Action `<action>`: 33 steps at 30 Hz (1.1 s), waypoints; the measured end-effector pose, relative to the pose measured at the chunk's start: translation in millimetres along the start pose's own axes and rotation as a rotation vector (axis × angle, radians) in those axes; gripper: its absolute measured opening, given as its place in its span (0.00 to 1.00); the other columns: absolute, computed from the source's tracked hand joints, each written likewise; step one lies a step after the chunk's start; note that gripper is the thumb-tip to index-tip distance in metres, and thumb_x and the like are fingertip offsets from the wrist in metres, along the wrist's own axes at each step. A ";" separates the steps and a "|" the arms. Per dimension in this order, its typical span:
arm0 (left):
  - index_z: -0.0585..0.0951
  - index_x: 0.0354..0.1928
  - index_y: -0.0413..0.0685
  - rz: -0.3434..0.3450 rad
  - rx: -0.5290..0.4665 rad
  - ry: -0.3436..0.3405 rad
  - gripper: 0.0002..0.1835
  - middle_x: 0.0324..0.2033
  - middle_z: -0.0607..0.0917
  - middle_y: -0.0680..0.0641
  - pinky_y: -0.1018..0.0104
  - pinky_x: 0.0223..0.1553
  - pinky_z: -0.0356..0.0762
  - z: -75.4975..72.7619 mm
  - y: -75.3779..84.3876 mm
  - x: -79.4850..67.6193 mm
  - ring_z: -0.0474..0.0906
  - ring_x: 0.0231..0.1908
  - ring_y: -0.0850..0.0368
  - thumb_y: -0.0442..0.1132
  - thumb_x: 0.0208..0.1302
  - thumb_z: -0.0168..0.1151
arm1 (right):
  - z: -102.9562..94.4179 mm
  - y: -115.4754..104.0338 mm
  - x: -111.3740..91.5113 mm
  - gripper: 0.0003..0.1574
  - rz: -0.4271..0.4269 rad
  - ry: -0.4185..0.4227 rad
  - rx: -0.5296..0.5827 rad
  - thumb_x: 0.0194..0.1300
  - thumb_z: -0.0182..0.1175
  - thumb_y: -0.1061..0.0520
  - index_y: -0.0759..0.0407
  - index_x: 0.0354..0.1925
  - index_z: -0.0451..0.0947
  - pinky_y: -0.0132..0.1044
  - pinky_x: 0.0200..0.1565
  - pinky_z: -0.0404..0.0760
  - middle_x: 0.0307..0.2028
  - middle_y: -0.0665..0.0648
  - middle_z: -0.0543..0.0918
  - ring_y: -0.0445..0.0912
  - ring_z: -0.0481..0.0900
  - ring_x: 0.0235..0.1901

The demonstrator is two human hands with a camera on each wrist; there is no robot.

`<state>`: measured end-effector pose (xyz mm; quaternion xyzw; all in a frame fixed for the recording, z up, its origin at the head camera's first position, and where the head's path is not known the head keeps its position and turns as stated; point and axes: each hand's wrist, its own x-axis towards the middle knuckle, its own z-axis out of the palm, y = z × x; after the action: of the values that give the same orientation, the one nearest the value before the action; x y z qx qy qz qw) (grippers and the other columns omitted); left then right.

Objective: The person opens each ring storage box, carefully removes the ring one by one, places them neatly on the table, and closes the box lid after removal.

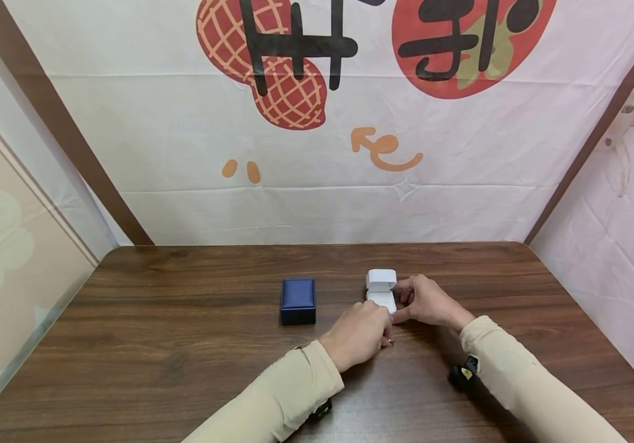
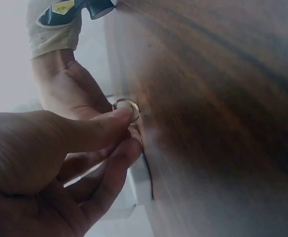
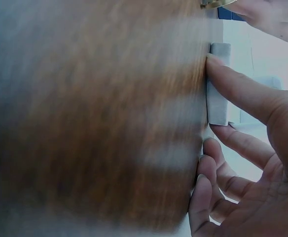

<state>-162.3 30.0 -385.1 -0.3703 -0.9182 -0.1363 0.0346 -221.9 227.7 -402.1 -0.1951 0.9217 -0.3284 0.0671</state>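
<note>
My left hand (image 1: 358, 332) pinches a gold-coloured ring (image 2: 136, 105) between thumb and fingertips, just in front of a small white ring box (image 1: 381, 280). The box stands on the table with its lid raised. My right hand (image 1: 427, 301) holds its base from the right; in the right wrist view, the thumb (image 3: 242, 89) and forefinger lie at opposite sides of the white base (image 3: 217, 101). The other right fingers curl close to the tabletop. Part of the box's inside is hidden behind my left hand in the head view.
A closed dark blue box (image 1: 298, 298) sits left of the white one on the brown wooden table (image 1: 184, 344). Behind the table's far edge hangs a white printed cloth (image 1: 317, 209), with more cloth at both sides.
</note>
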 end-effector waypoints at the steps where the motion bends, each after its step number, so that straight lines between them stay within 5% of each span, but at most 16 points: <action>1: 0.83 0.20 0.57 0.008 0.015 0.000 0.12 0.20 0.79 0.59 0.68 0.27 0.77 0.3 0.5 0.2 0.78 0.25 0.63 0.41 0.57 0.77 | 0.0 -0.1 0.0 0.32 0.004 0.000 0.001 0.43 0.83 0.58 0.65 0.49 0.85 0.37 0.30 0.72 0.24 0.52 0.78 0.43 0.73 0.26; 8: 0.77 0.20 0.54 0.067 0.113 0.012 0.14 0.20 0.78 0.57 0.65 0.26 0.78 3.7 2.4 0.6 0.77 0.23 0.59 0.39 0.59 0.72 | 0.0 -0.5 -0.2 0.32 0.011 0.004 0.001 0.43 0.81 0.61 0.66 0.49 0.85 0.38 0.30 0.73 0.24 0.52 0.78 0.43 0.73 0.26; 21: 0.82 0.22 0.57 0.055 0.087 -0.027 0.10 0.22 0.80 0.60 0.69 0.27 0.77 2.8 0.8 0.5 0.79 0.25 0.63 0.37 0.59 0.73 | 0.3 -1.5 -0.7 0.30 0.015 -0.001 0.010 0.44 0.82 0.59 0.65 0.47 0.85 0.38 0.30 0.73 0.24 0.52 0.78 0.44 0.72 0.25; 26: 0.87 0.27 0.50 -0.059 -0.135 0.020 0.05 0.23 0.82 0.58 0.71 0.27 0.75 -5.0 -8.5 3.5 0.76 0.24 0.65 0.35 0.59 0.74 | 0.5 -3.5 -1.2 0.30 0.012 -0.008 0.026 0.44 0.84 0.56 0.63 0.46 0.86 0.36 0.29 0.72 0.24 0.52 0.77 0.43 0.72 0.25; 28: 0.89 0.33 0.45 -0.144 -0.258 0.087 0.01 0.25 0.85 0.54 0.72 0.28 0.75 -8.7 -14.9 6.2 0.77 0.25 0.65 0.34 0.59 0.74 | 0.2 -4.3 -1.1 0.31 0.021 -0.010 0.029 0.43 0.84 0.55 0.62 0.46 0.86 0.36 0.29 0.71 0.24 0.53 0.77 0.43 0.72 0.25; 33: 0.89 0.40 0.39 -0.358 -0.472 0.288 0.10 0.32 0.88 0.46 0.63 0.37 0.78 -13.4 -28.4 12.5 0.82 0.33 0.58 0.38 0.61 0.73 | -0.8 -4.6 -0.4 0.33 0.046 -0.020 0.039 0.44 0.84 0.55 0.64 0.49 0.85 0.36 0.29 0.71 0.25 0.54 0.77 0.44 0.72 0.26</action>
<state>-191.4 15.1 -376.6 -0.1776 -0.8975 -0.4001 0.0529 -220.2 225.0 -398.6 -0.1758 0.9187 -0.3426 0.0878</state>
